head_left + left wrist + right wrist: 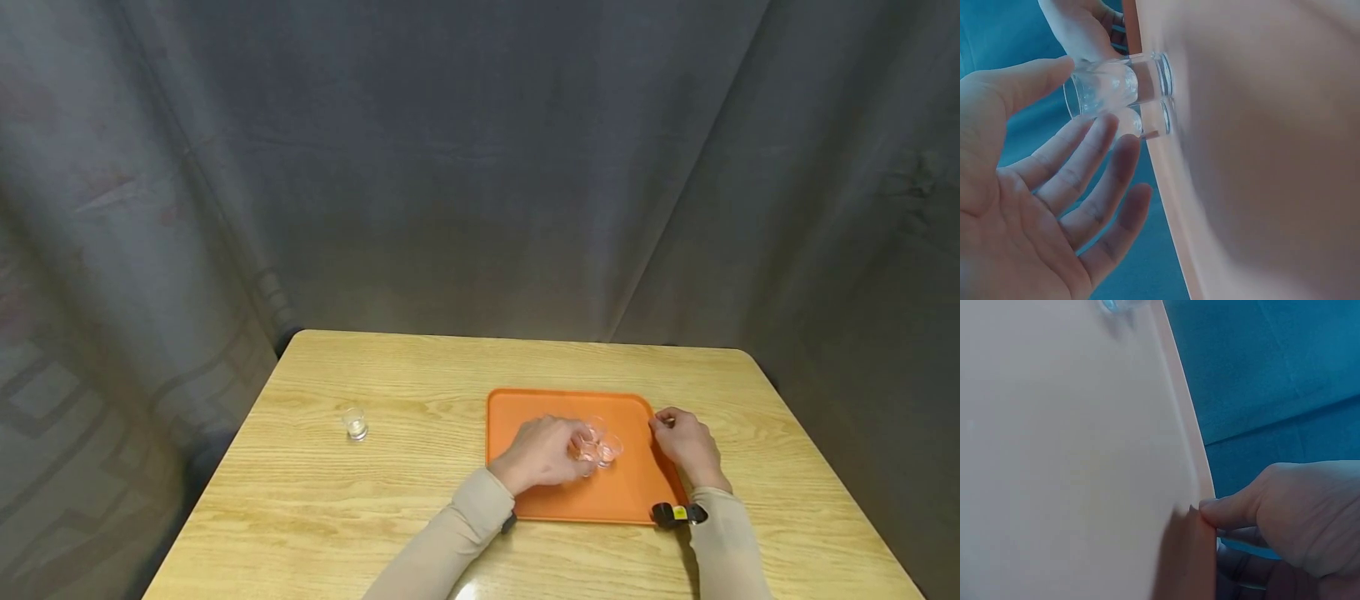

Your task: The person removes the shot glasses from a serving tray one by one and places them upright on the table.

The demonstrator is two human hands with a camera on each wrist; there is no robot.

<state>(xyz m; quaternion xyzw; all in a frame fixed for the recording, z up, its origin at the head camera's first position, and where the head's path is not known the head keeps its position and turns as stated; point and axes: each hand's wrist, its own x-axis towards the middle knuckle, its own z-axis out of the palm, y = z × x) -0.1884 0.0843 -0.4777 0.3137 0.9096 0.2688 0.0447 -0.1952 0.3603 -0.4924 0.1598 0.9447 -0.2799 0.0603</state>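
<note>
Several small clear shot glasses stand close together on an orange tray [630, 496]. My left hand [551, 450] reaches over the tray from the left. In the left wrist view, its thumb and forefinger pinch one shot glass [1107, 87] near the rim, while the other fingers spread loosely. Just behind it stands another glass [1159, 122], partly hidden. At the tray's right side, my right hand [688, 446] grips the rim. Its thumb presses on the edge [1194, 450] and the fingers curl at the outer side, partly hidden.
Another small clear glass [356, 425] stands alone on the left part of the wooden table [390, 500]. Grey curtains [480, 167] hang behind the table and along both sides. A black wrist camera [671, 514] overlaps the tray's near right corner.
</note>
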